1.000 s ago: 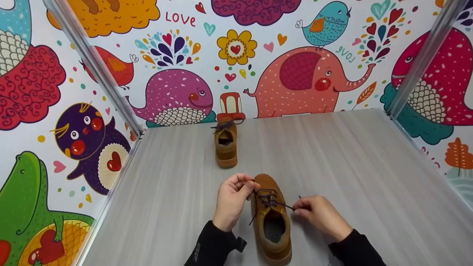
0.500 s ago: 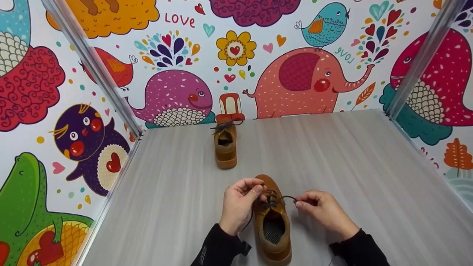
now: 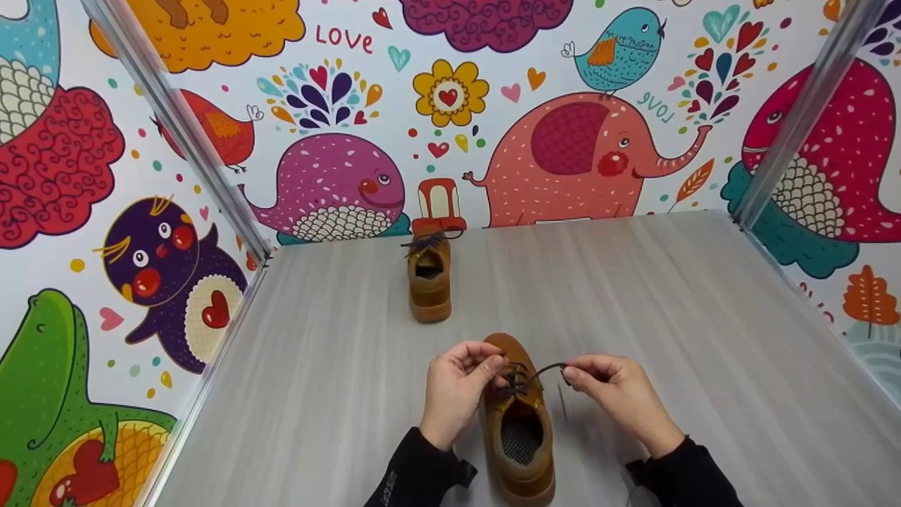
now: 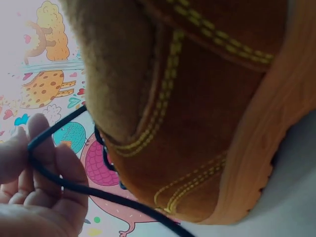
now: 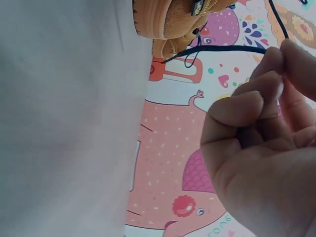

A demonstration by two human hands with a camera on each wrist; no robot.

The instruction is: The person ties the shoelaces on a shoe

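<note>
A brown lace-up shoe (image 3: 524,484) stands on the floor between both hands, toe pointing away. My left hand (image 3: 456,394) is over its left side near the toe, pinching one end of the dark shoelace (image 4: 113,197) between thumb and fingers. In the left wrist view that lace bends round the fingers beside the shoe's stitched side. To the right of the shoe, my right hand (image 3: 626,394) pinches the other lace end (image 3: 549,367) between thumb and index finger. This length arches from the eyelets up to the fingertips, and its loose tip dangles below them.
A matching brown shoe (image 3: 431,299) stands farther back, left of centre, with its laces loose. The grey wood-grain floor (image 3: 338,366) meets walls printed with cartoon animals (image 3: 570,148). Metal corner posts (image 3: 190,134) rise at the left and right.
My left hand has shifted right, closer over the shoe's laces. The right hand has risen slightly and moved a little forward, and its lace has gone from nearly straight to arched.
</note>
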